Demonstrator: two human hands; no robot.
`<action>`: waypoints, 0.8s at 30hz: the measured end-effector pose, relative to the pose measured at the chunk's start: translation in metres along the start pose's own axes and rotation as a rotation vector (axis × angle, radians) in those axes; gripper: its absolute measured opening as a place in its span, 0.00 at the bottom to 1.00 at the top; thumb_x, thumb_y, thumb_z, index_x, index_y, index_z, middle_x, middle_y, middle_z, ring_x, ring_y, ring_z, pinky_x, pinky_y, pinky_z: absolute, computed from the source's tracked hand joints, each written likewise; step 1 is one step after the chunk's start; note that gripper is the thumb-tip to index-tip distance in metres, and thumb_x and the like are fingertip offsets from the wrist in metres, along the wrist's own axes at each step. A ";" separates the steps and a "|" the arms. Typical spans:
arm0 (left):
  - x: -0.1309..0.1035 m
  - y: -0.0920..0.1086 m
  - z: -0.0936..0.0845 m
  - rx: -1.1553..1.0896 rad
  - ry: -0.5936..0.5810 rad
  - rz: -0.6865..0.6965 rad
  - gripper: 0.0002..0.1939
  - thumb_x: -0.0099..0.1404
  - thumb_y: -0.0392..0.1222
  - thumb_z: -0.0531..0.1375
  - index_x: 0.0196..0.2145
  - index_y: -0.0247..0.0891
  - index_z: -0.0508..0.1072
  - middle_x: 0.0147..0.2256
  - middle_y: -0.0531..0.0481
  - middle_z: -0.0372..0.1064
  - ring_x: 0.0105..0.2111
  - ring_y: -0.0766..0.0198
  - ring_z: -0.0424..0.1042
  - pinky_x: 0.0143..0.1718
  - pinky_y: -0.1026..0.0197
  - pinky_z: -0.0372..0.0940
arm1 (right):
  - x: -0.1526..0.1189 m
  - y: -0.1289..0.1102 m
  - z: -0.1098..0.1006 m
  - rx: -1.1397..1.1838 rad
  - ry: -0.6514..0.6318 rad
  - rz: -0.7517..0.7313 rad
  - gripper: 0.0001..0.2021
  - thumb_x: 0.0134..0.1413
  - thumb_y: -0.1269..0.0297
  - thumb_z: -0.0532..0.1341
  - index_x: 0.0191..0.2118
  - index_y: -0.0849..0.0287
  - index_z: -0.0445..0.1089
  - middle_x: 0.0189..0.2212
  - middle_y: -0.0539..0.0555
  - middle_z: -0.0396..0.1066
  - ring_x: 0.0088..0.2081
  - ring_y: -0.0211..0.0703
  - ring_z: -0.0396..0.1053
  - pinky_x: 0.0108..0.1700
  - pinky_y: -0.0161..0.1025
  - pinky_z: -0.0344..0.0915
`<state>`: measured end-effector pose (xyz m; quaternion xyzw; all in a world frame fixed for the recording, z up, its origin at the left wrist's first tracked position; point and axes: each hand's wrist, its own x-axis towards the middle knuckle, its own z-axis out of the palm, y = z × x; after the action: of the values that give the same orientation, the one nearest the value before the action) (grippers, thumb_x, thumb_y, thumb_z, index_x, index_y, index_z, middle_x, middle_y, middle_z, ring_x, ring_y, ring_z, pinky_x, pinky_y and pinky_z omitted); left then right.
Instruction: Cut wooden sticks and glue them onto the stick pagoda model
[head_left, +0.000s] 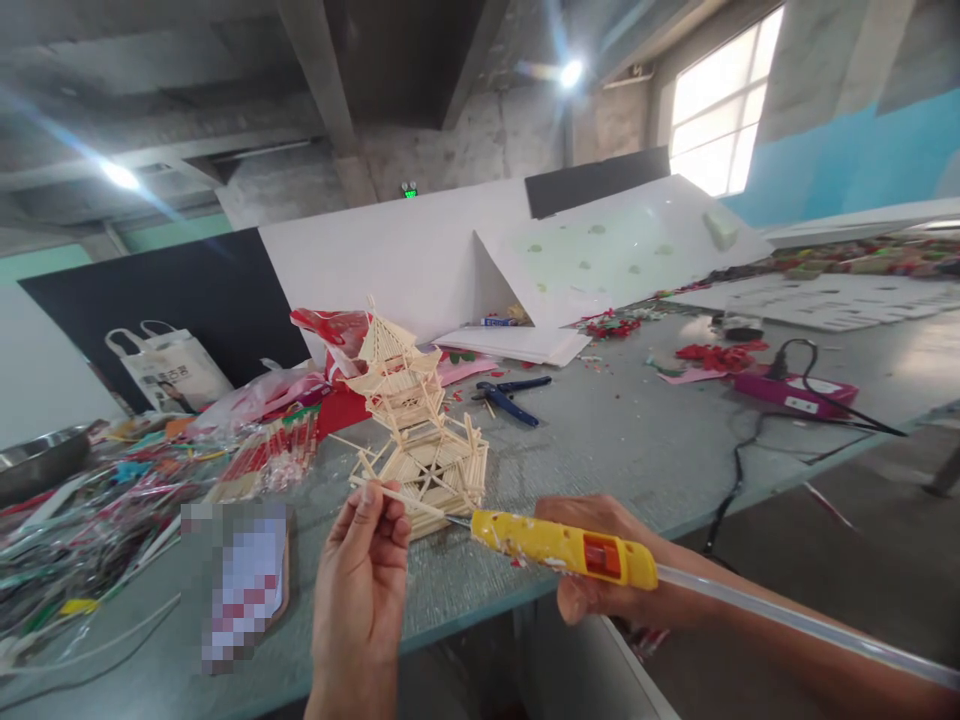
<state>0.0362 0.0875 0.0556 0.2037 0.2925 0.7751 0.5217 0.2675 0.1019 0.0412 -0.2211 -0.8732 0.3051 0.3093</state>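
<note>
My left hand [367, 560] pinches a thin wooden stick [401, 497] between thumb and fingers. In my right hand [600, 530] is a yellow glue gun [540, 543] with a long clear glue stick in its back. The gun's metal nozzle is at the right end of the wooden stick; whether they touch is too small to tell. Just beyond both hands, a pagoda-like model of pale wooden sticks [431, 470] stands on the grey table [622, 430], with a tiered, pointed tower at its back and a many-sided base with a spoke pattern in front.
Blue-handled pliers [514, 398] lie behind the model. A phone [251, 585] and a heap of wrapped sticks [262, 455] are at the left. A purple power strip [795, 393] with a black cable lies at the right. White boards [397, 270] stand behind.
</note>
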 end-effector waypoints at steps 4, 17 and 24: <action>0.001 -0.003 0.003 -0.038 0.000 -0.020 0.05 0.50 0.32 0.66 0.26 0.33 0.73 0.25 0.55 0.70 0.22 0.75 0.68 0.21 0.74 0.66 | 0.002 -0.001 0.001 0.043 0.062 0.015 0.24 0.48 0.40 0.55 0.26 0.59 0.54 0.23 0.46 0.53 0.22 0.32 0.49 0.24 0.34 0.45; -0.003 -0.001 0.012 -0.119 0.025 -0.090 0.12 0.64 0.26 0.50 0.28 0.28 0.72 0.25 0.51 0.68 0.21 0.75 0.67 0.19 0.75 0.65 | 0.001 -0.003 0.001 0.042 0.089 0.028 0.24 0.47 0.41 0.58 0.25 0.58 0.54 0.23 0.46 0.53 0.22 0.32 0.49 0.24 0.34 0.46; -0.004 -0.001 0.011 -0.099 0.012 -0.113 0.12 0.63 0.26 0.51 0.27 0.29 0.72 0.25 0.51 0.68 0.21 0.76 0.66 0.19 0.76 0.63 | 0.004 0.005 0.000 -0.056 0.144 0.002 0.20 0.50 0.46 0.58 0.25 0.58 0.54 0.22 0.46 0.54 0.21 0.33 0.51 0.23 0.34 0.48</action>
<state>0.0449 0.0864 0.0629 0.1561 0.2678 0.7590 0.5725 0.2659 0.1079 0.0398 -0.2519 -0.8565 0.2643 0.3649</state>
